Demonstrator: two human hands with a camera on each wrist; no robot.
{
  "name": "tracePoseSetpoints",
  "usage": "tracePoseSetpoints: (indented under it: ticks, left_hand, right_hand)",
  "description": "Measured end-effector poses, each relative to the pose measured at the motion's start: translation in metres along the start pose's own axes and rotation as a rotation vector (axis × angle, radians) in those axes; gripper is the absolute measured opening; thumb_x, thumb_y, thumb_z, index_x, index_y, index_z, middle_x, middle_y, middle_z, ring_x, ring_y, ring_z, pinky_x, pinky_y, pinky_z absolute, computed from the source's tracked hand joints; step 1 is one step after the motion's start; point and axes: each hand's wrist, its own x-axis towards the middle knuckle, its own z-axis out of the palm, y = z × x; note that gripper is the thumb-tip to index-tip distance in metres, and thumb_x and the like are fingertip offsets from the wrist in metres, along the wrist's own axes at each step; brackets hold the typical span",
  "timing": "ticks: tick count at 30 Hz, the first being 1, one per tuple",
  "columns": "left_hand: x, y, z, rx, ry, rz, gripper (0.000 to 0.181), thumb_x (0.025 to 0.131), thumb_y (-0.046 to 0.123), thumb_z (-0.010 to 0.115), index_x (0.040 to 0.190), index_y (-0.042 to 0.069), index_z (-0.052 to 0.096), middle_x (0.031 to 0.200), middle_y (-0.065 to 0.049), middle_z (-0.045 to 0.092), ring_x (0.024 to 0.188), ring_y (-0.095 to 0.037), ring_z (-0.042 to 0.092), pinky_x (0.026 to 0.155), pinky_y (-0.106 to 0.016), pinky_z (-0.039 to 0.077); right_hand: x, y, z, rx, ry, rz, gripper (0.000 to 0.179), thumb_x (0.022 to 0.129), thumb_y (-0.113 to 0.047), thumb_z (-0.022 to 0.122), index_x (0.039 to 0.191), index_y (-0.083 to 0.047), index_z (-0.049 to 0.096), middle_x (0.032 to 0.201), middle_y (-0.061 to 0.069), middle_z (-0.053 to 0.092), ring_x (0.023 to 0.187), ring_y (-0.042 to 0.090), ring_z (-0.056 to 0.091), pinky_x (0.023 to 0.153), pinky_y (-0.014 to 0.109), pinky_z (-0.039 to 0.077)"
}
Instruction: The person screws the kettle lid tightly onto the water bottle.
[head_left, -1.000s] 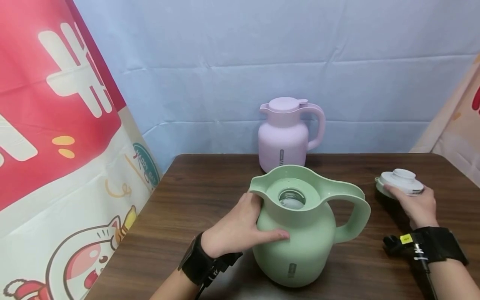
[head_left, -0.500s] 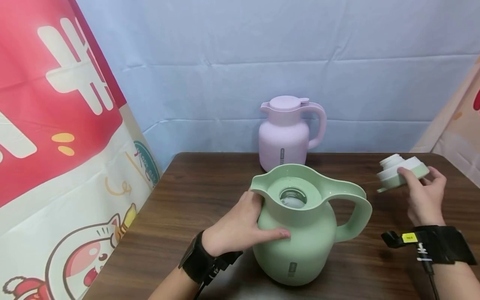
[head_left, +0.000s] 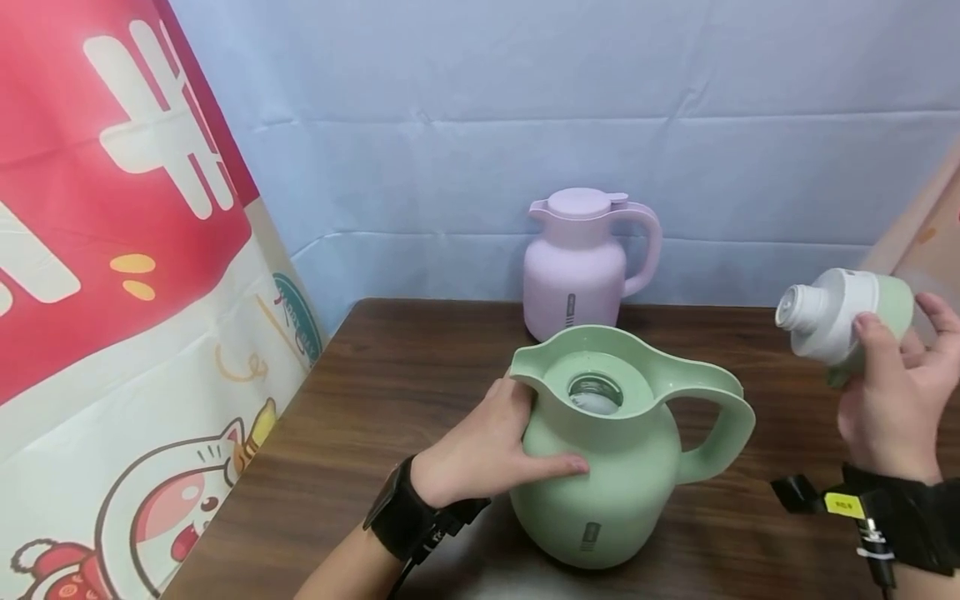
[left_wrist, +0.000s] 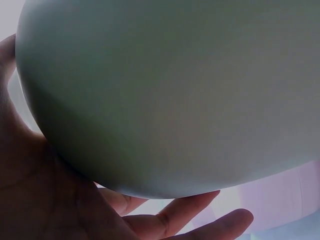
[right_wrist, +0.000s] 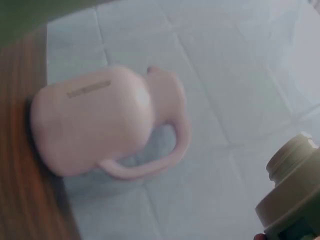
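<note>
A rounded, pale green jug (head_left: 622, 475) stands upright on a dark wood-grain table (head_left: 420, 358), toward the front and a little right of centre. Its surface looks smooth and matte, with a wide belly narrowing to a short neck. The rim sweeps to a pointed spout (head_left: 527, 365) on the left and flows on the right into a thick, looped handle (head_left: 731, 446). Inside the rim, a green collar surrounds a round mouth (head_left: 595, 393), which has a shiny, glass-like lining and something whitish within. A small grey label (head_left: 590, 536) sits low on the front.

The left hand (head_left: 480, 454) clasps the jug's left side just below the spout, thumb lying across the front, the other fingers reaching around behind.

Well apart from it, at the far right, the right hand (head_left: 903, 404) grips the jug's lid (head_left: 828, 317) in the air above the table. The lid is tipped on its side: a white, stepped piece with a pale green outer band, its narrow plug pointing left. The right wrist view shows screw-like ridges on that plug.

Behind the green jug stands a lilac jug (head_left: 573, 279) of similar shape, lid on, before a creased, pale blue cloth (head_left: 420, 175).
</note>
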Motion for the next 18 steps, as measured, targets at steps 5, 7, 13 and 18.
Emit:
tracePoseSetpoints:
  ticks: [5,7,13,18]
  left_hand:
    - [0.0,0.0,0.002,0.02,-0.01,-0.01,0.079,0.076,0.055,0.073,0.139,0.03,0.032,0.126,0.016,0.046,0.117,-0.002,0.04,0.099,-0.029,0.034]
    - [0.0,0.0,0.003,0.03,-0.014,-0.018,0.08,0.076,0.055,0.073,0.139,0.03,0.031,0.127,0.016,0.044,0.117,-0.003,0.039,0.099,-0.029,0.034]
    - [-0.001,0.0,0.003,0.037,-0.004,-0.019,0.08,0.076,0.055,0.073,0.139,0.03,0.032,0.126,0.016,0.046,0.117,-0.002,0.039,0.099,-0.032,0.034]
    - [-0.002,0.0,0.002,0.054,-0.01,-0.061,0.084,0.075,0.056,0.072,0.141,0.03,0.028,0.129,0.015,0.043,0.119,-0.004,0.037,0.1,-0.036,0.032]
  right_hand:
    - [-0.021,-0.013,0.014,-0.027,-0.077,-0.196,0.055,0.078,0.015,0.057,0.13,0.0,0.045,0.124,0.021,0.048,0.106,0.025,0.05,0.079,0.023,0.048]
    - [-0.027,-0.02,0.018,-0.187,-0.131,-0.279,0.054,0.077,0.016,0.055,0.129,0.002,0.049,0.123,0.019,0.051,0.104,0.022,0.051,0.081,0.021,0.045]
    - [-0.032,-0.048,0.036,-0.522,-0.538,-0.431,0.054,0.08,0.013,0.061,0.132,0.007,0.046,0.133,0.018,0.05,0.107,0.021,0.051,0.08,0.017,0.04]
    - [-0.035,-0.065,0.07,-0.43,-0.843,-0.381,0.061,0.074,0.019,0.069,0.129,0.016,0.044,0.134,0.028,0.046,0.115,0.026,0.05,0.082,0.018,0.043]
